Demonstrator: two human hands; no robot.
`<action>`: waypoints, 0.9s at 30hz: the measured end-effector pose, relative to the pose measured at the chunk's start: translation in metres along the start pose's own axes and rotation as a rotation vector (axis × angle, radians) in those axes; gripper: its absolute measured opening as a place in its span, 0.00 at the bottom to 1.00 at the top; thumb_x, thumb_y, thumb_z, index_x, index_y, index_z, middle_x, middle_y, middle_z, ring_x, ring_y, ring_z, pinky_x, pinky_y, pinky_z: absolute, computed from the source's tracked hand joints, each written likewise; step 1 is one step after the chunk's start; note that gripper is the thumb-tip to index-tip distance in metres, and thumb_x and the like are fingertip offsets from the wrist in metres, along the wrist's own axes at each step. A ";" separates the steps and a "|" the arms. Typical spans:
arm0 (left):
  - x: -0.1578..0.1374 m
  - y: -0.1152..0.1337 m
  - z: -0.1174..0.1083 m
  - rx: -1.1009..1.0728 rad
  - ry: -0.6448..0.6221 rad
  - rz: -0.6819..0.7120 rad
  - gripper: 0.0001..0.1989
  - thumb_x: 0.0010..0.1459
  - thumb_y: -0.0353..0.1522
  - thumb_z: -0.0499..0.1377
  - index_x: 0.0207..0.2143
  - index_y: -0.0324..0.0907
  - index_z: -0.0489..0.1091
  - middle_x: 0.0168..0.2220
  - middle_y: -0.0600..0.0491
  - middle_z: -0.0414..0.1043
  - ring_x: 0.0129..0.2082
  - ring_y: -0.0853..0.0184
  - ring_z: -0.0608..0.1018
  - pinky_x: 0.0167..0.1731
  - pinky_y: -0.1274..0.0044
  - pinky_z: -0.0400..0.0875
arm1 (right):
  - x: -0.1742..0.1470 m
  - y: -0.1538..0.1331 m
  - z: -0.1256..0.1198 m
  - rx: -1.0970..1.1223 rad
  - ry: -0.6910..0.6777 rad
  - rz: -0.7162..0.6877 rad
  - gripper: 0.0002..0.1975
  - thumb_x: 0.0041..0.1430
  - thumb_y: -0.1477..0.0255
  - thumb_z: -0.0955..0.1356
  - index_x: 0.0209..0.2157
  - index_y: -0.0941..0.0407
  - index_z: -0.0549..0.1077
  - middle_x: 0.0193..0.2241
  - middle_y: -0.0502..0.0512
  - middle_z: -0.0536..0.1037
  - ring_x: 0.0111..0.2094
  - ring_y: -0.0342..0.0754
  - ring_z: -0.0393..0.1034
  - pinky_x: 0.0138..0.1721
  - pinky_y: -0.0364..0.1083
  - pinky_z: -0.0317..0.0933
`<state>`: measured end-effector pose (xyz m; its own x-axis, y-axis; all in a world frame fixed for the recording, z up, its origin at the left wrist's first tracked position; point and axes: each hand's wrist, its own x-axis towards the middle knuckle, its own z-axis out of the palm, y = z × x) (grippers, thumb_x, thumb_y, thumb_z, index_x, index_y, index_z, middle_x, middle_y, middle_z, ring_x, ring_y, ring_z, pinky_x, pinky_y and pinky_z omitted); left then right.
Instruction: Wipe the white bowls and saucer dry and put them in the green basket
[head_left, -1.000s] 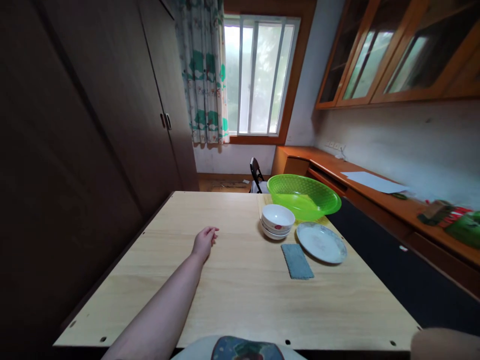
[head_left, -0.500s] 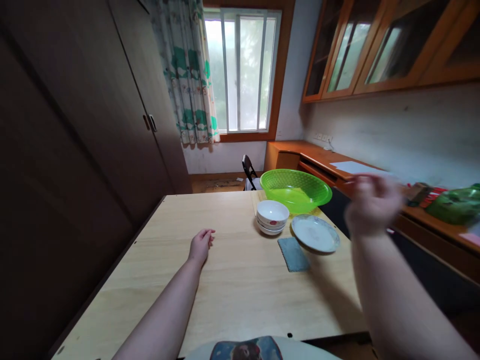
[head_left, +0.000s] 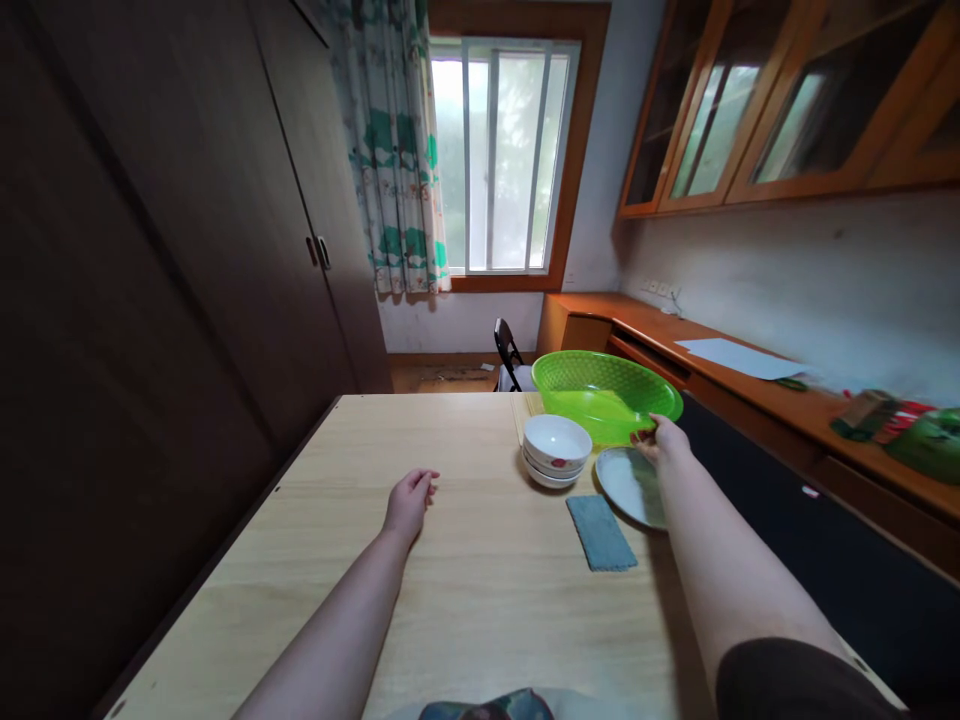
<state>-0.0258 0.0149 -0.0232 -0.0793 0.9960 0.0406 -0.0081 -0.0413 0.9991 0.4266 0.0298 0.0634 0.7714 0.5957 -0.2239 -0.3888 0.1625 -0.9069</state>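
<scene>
My left hand (head_left: 409, 503) rests on the bare tabletop, its fingers loosely bent and apart, with nothing in them. At the near right side of a green plastic basin (head_left: 559, 375), my right hand (head_left: 664, 440) has its thumb and fingers closed on the basin's edge; the exact grip is partly hidden. Below that hand lies a white plate (head_left: 626, 485), partly covered by my forearm. To the plate's left stands a stack of white bowls (head_left: 555, 440) with a red motif. A grey-blue cloth (head_left: 600, 533) lies flat in front of the bowls and plate.
The light wooden table (head_left: 465, 590) has a dark wardrobe (head_left: 187, 250) along its left. A folding chair (head_left: 508, 345) stands beyond its far edge. On the right runs an orange-brown desk (head_left: 637, 318) with white paper (head_left: 742, 358) and a green bag (head_left: 930, 445).
My right hand has come down and left from its raised spot at the right to the basin's edge. My left hand stays on the table. The view has shifted slightly.
</scene>
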 end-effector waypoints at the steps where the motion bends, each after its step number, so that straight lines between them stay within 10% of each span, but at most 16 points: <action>1: 0.000 -0.001 0.000 0.000 0.002 0.004 0.21 0.45 0.47 0.58 0.32 0.37 0.72 0.18 0.57 0.63 0.17 0.74 0.63 0.17 0.81 0.56 | 0.001 -0.003 0.001 0.023 0.012 0.023 0.13 0.52 0.79 0.62 0.19 0.54 0.55 0.11 0.41 0.56 0.11 0.37 0.51 0.16 0.39 0.58; 9: -0.016 0.025 -0.002 0.127 0.106 0.234 0.19 0.53 0.44 0.54 0.37 0.39 0.72 0.25 0.53 0.67 0.23 0.69 0.69 0.23 0.78 0.64 | -0.021 -0.051 0.016 0.353 -0.155 -0.120 0.05 0.51 0.79 0.62 0.26 0.55 0.63 0.22 0.44 0.70 0.23 0.40 0.67 0.26 0.41 0.67; 12: -0.031 0.062 -0.002 0.293 0.237 0.546 0.15 0.55 0.41 0.54 0.39 0.42 0.72 0.37 0.47 0.72 0.37 0.62 0.73 0.41 0.70 0.68 | -0.065 -0.075 0.028 0.466 -0.359 -0.228 0.06 0.49 0.78 0.63 0.30 0.55 0.67 0.27 0.46 0.73 0.31 0.43 0.71 0.34 0.45 0.70; 19: -0.104 0.154 -0.016 0.834 0.450 1.259 0.23 0.43 0.38 0.67 0.44 0.49 0.72 0.54 0.49 0.65 0.58 0.52 0.61 0.60 0.57 0.40 | -0.212 -0.063 0.044 0.342 -0.717 -0.250 0.09 0.48 0.72 0.68 0.34 0.53 0.71 0.32 0.48 0.77 0.38 0.47 0.73 0.39 0.47 0.71; 24: -0.145 0.171 -0.028 1.100 0.130 1.180 0.15 0.52 0.28 0.56 0.42 0.49 0.72 0.38 0.54 0.76 0.42 0.62 0.73 0.56 0.62 0.50 | -0.269 -0.021 0.048 0.056 -0.973 -0.007 0.12 0.50 0.66 0.69 0.37 0.55 0.73 0.31 0.54 0.79 0.37 0.52 0.74 0.37 0.51 0.70; 27: -0.148 0.157 -0.043 1.121 0.065 1.124 0.15 0.50 0.22 0.54 0.36 0.46 0.74 0.29 0.57 0.76 0.29 0.68 0.72 0.46 0.69 0.59 | -0.270 -0.011 0.042 -0.158 -0.997 -0.146 0.13 0.52 0.63 0.68 0.38 0.55 0.73 0.34 0.55 0.78 0.37 0.52 0.73 0.38 0.50 0.69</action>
<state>-0.0580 -0.1423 0.1273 0.4213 0.4930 0.7612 0.7865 -0.6166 -0.0359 0.2016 -0.1004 0.1491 0.0068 0.9739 0.2267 -0.1979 0.2235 -0.9544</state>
